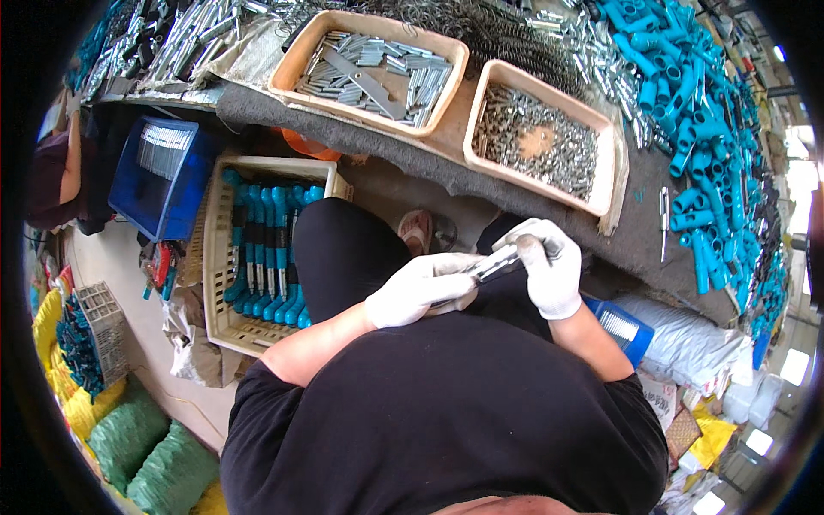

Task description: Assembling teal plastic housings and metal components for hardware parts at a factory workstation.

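My left hand [421,290], in a white glove, is closed around one end of a shiny metal tube-like part [495,263] above my lap. My right hand [551,268], gloved too, pinches the other end between thumb and fingers. The part's exact kind is hard to make out, and the gloves hide both its ends. Beyond my hands on the bench, a cream tray [473,129] holds many small metal pieces. Left of it, another cream tray [279,77] contains short metal rods and a flat metal plate [365,83].
A beige crate [216,257] of teal-and-black tools stands by my left leg, near a blue bin [129,180]. Teal sleeves [704,163] pile up at the bench's right; dark springs [506,39] lie behind the trays. Another person's arm [72,159] shows at far left.
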Motion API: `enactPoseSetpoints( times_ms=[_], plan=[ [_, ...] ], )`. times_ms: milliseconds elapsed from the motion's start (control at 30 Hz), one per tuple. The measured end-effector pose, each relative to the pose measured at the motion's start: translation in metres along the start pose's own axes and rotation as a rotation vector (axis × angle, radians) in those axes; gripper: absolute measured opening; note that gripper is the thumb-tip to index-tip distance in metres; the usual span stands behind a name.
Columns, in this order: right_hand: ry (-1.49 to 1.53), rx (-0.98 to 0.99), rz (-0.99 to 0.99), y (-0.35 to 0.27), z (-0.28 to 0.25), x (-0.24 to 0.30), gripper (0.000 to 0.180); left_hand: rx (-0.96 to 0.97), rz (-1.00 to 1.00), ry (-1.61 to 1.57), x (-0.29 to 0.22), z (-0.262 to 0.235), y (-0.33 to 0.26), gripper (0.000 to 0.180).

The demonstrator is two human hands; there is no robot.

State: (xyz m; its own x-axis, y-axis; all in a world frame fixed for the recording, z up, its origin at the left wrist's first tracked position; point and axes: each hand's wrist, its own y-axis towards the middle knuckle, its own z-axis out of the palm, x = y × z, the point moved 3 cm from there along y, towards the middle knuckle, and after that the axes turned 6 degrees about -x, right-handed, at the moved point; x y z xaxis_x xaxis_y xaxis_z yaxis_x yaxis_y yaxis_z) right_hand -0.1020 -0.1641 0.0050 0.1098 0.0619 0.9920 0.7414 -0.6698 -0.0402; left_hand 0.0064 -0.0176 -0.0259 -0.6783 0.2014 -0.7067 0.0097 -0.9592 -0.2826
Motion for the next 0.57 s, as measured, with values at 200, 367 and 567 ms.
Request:
enactPoseSetpoints(
  times_ms=[200, 367, 567],
  plan=[
    [-0.568, 0.141, -0.447, 0.067, -0.011, 0.06, 0.012, -0.064, -0.021, -0.093, -0.024, -0.017, -0.005, 0.046],
    [-0.657, -0.146, -0.555, 0.248, -0.04, 0.101, 0.019, -0.127, -0.014, -0.141, -0.03, -0.031, -0.003, 0.048],
    [-1.082, 0.041, -0.479, 0.363, -0.025, 0.069, 0.024, -0.243, -0.066, -0.181, -0.028, -0.05, -0.015, 0.049]
  ],
)
